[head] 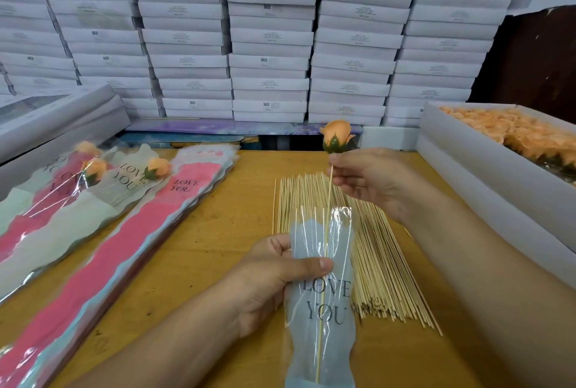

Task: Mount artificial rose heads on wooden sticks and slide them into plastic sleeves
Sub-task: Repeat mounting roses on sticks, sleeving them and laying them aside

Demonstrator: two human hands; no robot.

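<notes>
An orange rose head [336,136] with a green base sits on top of a thin wooden stick [328,200]. My right hand [371,178] pinches the stick just below the flower. The stick's lower part lies inside a pale blue plastic sleeve [322,300] printed "LOVE YOU". My left hand [274,278] grips that sleeve at its left edge, thumb across the front. The rose head stands well above the sleeve's mouth.
A pile of loose sticks [374,256] lies on the wooden table [202,256]. Empty pink sleeves [124,250] and finished sleeved roses [90,178] lie at the left. An open white box of orange rose heads [511,132] stands at the right. White boxes [268,44] are stacked behind.
</notes>
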